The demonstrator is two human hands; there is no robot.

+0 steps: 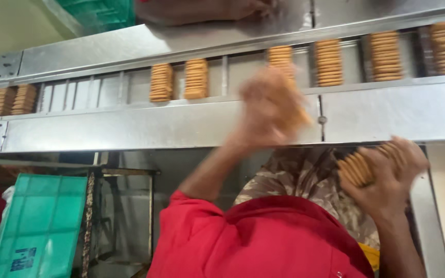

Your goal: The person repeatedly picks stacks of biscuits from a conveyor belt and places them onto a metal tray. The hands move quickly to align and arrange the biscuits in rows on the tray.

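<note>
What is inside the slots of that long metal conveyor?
Stacks of tan biscuits stand on edge in several slots of the metal conveyor; other slots show bare metal. The blurred left hand, gripping biscuits, covers part of one slot.

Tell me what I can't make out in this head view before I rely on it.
- Left hand: motion blur smears the fingers and the biscuit stack it holds, so the grip is unclear.
- Right hand: fingers cover part of its biscuit stack.
- Biscuit stacks at the left end of the conveyor: cut off by the frame edge.
- Another person's hand: cut off by the top edge.
</note>
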